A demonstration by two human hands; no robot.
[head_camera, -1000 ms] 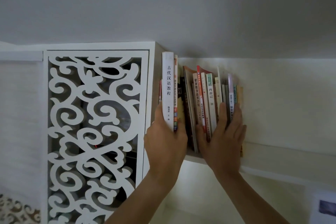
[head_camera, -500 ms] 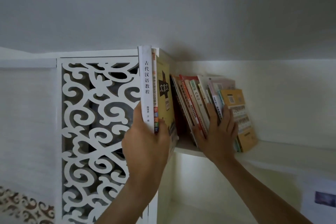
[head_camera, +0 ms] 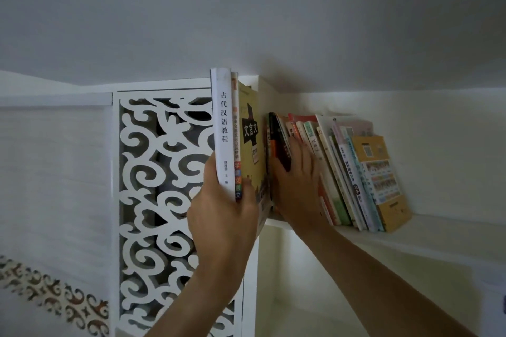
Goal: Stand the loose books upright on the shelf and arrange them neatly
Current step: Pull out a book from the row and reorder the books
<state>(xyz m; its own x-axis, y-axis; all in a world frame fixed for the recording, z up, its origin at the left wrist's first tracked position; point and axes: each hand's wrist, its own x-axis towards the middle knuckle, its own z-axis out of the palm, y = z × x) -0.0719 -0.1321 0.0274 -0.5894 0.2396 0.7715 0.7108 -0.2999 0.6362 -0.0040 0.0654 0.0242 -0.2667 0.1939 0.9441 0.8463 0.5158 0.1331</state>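
My left hand [head_camera: 223, 216] grips two books together near their lower end: a white-spined book [head_camera: 222, 128] and a yellow-covered book [head_camera: 247, 142] pressed against it, thumb on the white side, fingertips wrapped onto the yellow cover. Both stand upright, held just in front of the shelf [head_camera: 427, 235], at its left end beside the white fretwork panel [head_camera: 161, 186]. My right hand [head_camera: 297, 186] lies flat, fingers straight and close together, pressing on the spines of the row of books [head_camera: 342, 172] standing on the shelf. That row leans, tops tilted left, with an orange-covered book [head_camera: 380, 175] at its right end.
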